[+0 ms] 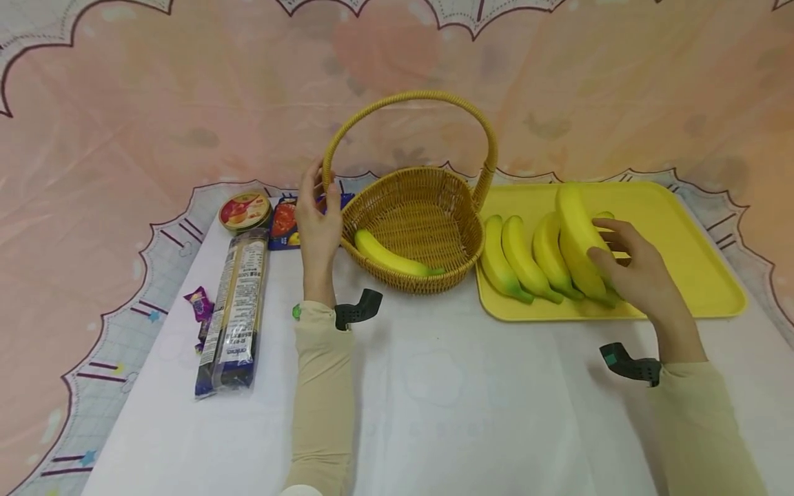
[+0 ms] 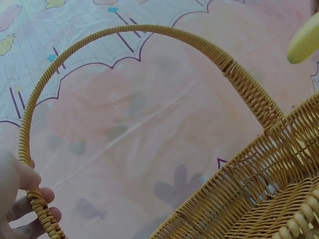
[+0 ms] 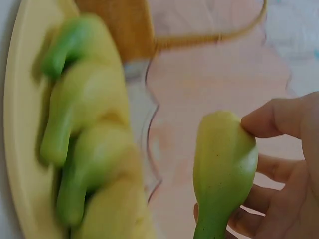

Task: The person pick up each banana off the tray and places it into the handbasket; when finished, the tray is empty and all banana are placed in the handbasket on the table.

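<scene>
My left hand holds the left side of the tall handle of a brown wicker basket. In the left wrist view, its thumb and fingers curl round the handle's lower end. One yellow banana with a green tip lies inside the basket at the front left. My right hand pinches another banana between thumb and fingers, raised over a yellow tray. The right wrist view shows this banana's green end pointing down. Several bananas lie side by side on the tray's left half.
Left of the basket are a round tin, a blue packet partly behind my left hand, a long clear-wrapped pack and small purple-wrapped sweets. A patterned cloth rises behind the white table.
</scene>
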The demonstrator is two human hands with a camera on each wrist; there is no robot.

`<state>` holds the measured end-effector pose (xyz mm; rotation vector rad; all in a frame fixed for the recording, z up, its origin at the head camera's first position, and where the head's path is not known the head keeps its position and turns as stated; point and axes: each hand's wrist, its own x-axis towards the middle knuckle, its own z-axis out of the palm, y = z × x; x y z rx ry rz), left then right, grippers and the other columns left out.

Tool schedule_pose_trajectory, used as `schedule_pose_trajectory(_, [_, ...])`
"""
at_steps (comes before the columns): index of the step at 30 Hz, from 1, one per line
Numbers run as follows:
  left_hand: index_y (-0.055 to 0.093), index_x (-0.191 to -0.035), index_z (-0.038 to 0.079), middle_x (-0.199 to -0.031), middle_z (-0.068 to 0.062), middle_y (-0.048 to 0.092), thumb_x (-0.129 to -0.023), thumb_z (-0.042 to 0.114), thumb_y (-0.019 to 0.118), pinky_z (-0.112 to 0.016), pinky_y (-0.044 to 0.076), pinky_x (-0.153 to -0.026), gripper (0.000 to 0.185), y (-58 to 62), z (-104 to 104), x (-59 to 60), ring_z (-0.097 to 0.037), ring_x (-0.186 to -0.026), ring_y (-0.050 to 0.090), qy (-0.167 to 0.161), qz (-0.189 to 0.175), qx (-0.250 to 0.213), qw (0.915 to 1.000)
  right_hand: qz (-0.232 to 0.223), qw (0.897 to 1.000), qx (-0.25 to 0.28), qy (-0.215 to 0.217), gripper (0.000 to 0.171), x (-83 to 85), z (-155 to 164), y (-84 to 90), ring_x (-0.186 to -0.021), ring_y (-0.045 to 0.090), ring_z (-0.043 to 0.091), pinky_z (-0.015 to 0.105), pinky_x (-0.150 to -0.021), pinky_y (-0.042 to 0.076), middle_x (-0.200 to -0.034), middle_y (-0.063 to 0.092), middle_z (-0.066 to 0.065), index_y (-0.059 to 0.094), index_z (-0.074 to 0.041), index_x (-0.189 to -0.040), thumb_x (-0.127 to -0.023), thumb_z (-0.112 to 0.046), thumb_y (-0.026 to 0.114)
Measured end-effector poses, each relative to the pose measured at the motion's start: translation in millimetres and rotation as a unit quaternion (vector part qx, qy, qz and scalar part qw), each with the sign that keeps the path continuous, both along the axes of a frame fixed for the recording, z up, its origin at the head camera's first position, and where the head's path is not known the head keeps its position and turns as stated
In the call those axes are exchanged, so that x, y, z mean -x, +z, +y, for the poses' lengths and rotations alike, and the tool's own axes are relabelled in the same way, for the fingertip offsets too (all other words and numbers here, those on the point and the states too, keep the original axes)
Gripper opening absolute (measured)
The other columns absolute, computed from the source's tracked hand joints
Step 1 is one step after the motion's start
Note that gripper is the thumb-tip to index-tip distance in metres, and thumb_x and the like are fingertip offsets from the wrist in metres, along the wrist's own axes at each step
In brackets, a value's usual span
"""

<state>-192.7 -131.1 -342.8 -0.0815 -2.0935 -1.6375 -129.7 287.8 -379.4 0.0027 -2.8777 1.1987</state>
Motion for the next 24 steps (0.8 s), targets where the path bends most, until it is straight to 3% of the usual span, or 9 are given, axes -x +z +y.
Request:
schedule_pose_trajectory(6, [0.043, -0.141, 0.01, -0.127, -0.02, 0.055, -0.1, 0.014, 0.044, -0.04, 0.043, -0.103, 0.041, 1.3, 1, -2.1, -0.03, -0.121, 0.051, 0.005, -0.017, -0.01, 0.9998, 0.044, 0.996, -0.003, 0.082, 0.048, -3.4, -36, 10.9, -0.12, 0.047, 0.029, 0.024, -0.085, 0.034, -0.137, 0.048, 0.014, 0.041, -0.021, -0.141, -0.096, -0.025, 0.053])
schedule_pose_trajectory(10, [0.043, -0.14, 0.009, -0.127, -0.019, 0.055, -0.099, 0.013, 0.045, -0.04, 0.042, -0.104, 0.041, 0.2, 0, -0.3, -0.031, -0.122, 0.05, 0.002, -0.015, -0.013, 0.9998, 0.038, 0.99, -0.001, 0.139, 0.044, 1.3, -63, 16.3, -0.118, 0.049, 0.023, 0.03, -0.088, 0.036, -0.135, 0.052, 0.007, 0.044, -0.024, -0.139, -0.095, -0.024, 0.054])
schedule_pose_trajectory(15, [0.044, -0.14, 0.009, -0.126, -0.017, 0.056, -0.099, 0.013, 0.045, -0.041, 0.042, -0.104, 0.041, -11.9, -7, 11.4, -0.03, -0.122, 0.05, 0.005, -0.004, -0.017, 0.9998, 0.032, 0.979, 0.011, 0.199, 0.044, 20.3, -100, 14.9, -0.111, 0.05, 0.019, 0.039, -0.088, 0.039, -0.133, 0.053, 0.002, 0.045, -0.025, -0.138, -0.095, -0.029, 0.054])
schedule_pose_trajectory(20, [0.044, -0.141, 0.017, -0.127, -0.012, 0.057, -0.099, 0.02, 0.046, -0.037, 0.043, -0.103, 0.041, -26.0, -9, 22.1, -0.022, -0.122, 0.051, 0.004, -0.008, -0.01, 0.9999, 0.024, 0.972, 0.007, 0.232, 0.047, 41.6, -136, 8.4, -0.102, 0.05, 0.018, 0.038, -0.086, 0.039, -0.131, 0.053, -0.001, 0.043, -0.027, -0.14, -0.095, -0.033, 0.053])
schedule_pose_trajectory(24, [0.045, -0.139, 0.017, -0.126, -0.011, 0.057, -0.1, 0.021, 0.046, -0.037, 0.043, -0.102, 0.04, -22.4, -8, 19.3, -0.022, -0.121, 0.052, 0.005, -0.006, -0.01, 0.9999, 0.022, 0.967, -0.028, 0.251, 0.047, 62.2, -166, 2.2, -0.095, 0.049, 0.02, 0.036, -0.085, 0.039, -0.125, 0.055, 0.001, 0.045, -0.021, -0.139, -0.094, -0.029, 0.054])
